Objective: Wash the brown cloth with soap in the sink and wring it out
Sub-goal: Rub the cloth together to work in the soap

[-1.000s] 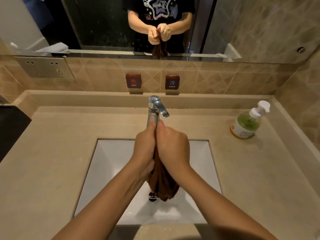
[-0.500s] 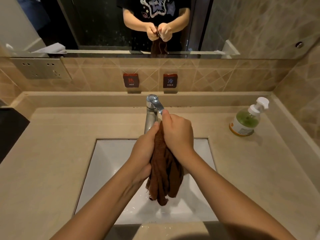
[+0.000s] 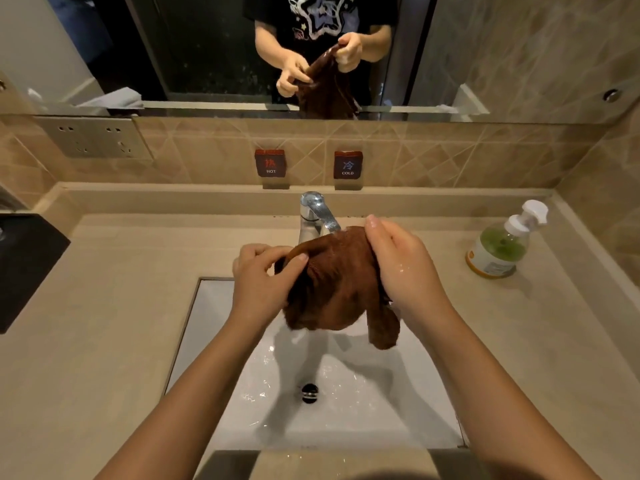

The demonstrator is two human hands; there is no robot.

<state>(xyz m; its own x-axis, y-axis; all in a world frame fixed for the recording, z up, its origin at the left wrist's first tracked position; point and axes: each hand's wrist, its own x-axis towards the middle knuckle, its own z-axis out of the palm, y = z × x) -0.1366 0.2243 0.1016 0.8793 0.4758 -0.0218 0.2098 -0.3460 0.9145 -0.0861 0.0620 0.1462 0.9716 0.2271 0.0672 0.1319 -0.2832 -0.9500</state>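
Brown cloth (image 3: 332, 282) held bunched above the white sink (image 3: 381, 420), just in front of the faucet (image 3: 313, 213) spout.

The left hand (image 3: 259, 282) grip is closed on the cloth's left edge, pinched by thumb and fingers; the right hand (image 3: 401, 268) grip is wrapped over its upper right fold. Loose ends are seen hanging over the basin, in which water droplets and a drain stopper (image 3: 309, 393) are noted. A pump bottle (image 3: 498, 247) holding green soap is stood on the desk (image 3: 104, 341), well apart.

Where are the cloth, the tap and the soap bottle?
cloth (image 3: 332, 285), head view, middle of the bunched fabric.
tap (image 3: 313, 206), head view, chrome top.
soap bottle (image 3: 498, 251), head view, green body.
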